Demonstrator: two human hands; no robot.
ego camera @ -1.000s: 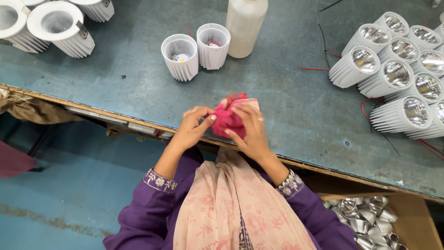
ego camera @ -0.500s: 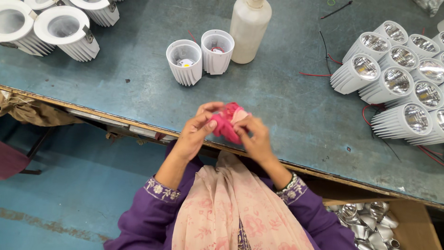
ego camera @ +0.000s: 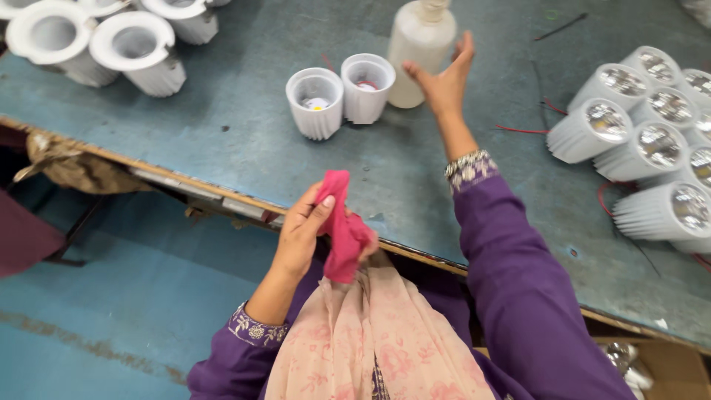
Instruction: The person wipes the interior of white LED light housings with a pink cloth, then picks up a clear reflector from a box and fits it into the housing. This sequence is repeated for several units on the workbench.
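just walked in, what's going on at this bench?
A person at a blue-green workbench holds a crumpled pink cloth in the left hand, near the bench edge. The right hand is open and stretched out toward a white plastic bottle, close to it but not gripping it. Two ribbed white cups stand beside the bottle. White finned lamp housings with reflectors are clustered at the right, larger white housings at the far left.
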